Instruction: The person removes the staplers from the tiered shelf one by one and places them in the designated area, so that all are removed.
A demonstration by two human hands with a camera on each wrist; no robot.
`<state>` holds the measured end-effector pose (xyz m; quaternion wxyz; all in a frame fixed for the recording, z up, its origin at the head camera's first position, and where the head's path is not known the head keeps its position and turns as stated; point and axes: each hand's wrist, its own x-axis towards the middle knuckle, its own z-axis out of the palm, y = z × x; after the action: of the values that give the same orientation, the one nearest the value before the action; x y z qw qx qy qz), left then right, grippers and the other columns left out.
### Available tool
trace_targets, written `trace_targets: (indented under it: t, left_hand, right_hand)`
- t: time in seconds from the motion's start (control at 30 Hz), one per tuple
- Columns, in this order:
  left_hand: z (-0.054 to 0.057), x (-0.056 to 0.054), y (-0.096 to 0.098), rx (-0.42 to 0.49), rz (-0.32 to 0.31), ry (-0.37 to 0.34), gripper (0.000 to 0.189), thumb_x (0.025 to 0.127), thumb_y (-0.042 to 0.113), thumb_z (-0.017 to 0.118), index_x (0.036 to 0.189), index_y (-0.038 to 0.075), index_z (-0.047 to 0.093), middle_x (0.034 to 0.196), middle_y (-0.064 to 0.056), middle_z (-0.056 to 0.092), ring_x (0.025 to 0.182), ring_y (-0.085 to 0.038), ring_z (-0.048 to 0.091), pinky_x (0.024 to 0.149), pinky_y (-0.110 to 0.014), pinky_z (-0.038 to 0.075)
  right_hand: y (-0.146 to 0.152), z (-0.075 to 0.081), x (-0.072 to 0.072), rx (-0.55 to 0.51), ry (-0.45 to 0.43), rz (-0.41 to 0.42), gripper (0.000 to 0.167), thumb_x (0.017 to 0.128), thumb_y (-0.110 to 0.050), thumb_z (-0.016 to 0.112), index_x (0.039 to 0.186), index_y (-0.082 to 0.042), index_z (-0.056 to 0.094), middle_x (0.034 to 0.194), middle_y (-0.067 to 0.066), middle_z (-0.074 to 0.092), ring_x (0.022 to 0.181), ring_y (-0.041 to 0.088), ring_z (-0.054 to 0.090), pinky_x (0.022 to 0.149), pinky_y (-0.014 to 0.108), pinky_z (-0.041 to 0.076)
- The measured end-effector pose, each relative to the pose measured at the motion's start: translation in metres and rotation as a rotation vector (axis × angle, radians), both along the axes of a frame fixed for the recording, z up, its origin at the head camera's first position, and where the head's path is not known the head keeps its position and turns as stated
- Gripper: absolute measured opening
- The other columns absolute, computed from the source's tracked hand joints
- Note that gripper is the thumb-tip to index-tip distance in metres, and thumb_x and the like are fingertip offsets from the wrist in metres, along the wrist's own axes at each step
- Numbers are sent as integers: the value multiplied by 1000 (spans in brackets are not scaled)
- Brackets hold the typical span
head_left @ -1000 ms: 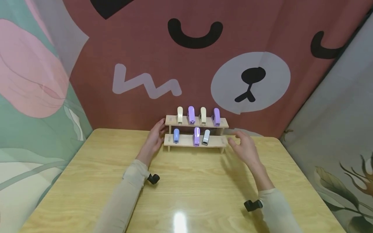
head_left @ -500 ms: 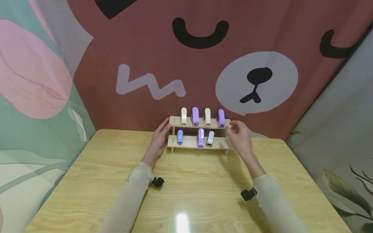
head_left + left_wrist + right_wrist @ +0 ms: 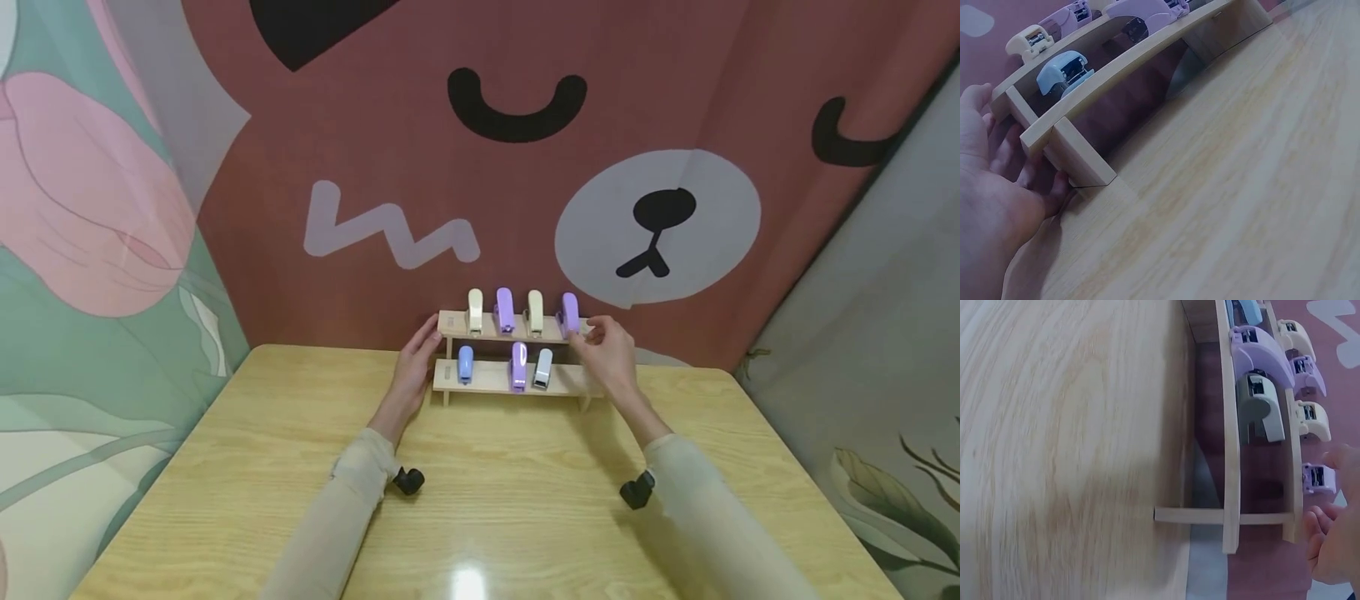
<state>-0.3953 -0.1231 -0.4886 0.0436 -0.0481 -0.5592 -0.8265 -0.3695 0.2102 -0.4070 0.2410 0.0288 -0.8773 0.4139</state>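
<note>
A two-tier wooden rack (image 3: 480, 387) stands at the back of the table. Its upper tier bears two cream staplers, one purple stapler (image 3: 505, 311) between them and a second purple stapler (image 3: 570, 314) at the right end. On the lower tier are a blue stapler (image 3: 465, 365), a purple stapler (image 3: 518, 367) and a whitish stapler (image 3: 543, 368). My left hand (image 3: 412, 371) rests against the rack's left end, fingers spread along it. The right hand (image 3: 609, 354) is at the upper tier's right end, thumb and fingers on either side of the purple stapler, gaps showing in the right wrist view.
The wooden table (image 3: 487, 492) extends in front of the rack. Close behind it hangs a curtain (image 3: 375, 292) with a bear print. Each wrist carries a small black camera.
My right hand has moved in from beside the rack to the upper tier's right end, its thumb now by the purple stapler. The left hand stays at the rack's left end.
</note>
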Motion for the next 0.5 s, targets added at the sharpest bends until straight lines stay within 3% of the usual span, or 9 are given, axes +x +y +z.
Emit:
trace_targets:
  t: [0.5]
  left_hand:
    - [1, 2, -3, 57, -43, -6, 42, 103, 40, 57, 145, 35, 58, 144, 5, 55, 136, -27, 45, 108, -52, 31]
  right_hand:
    - [-20, -8, -9, 0, -30, -110, 49, 85, -32, 81, 120, -1, 66, 97, 13, 63, 87, 29, 58, 76, 42, 46]
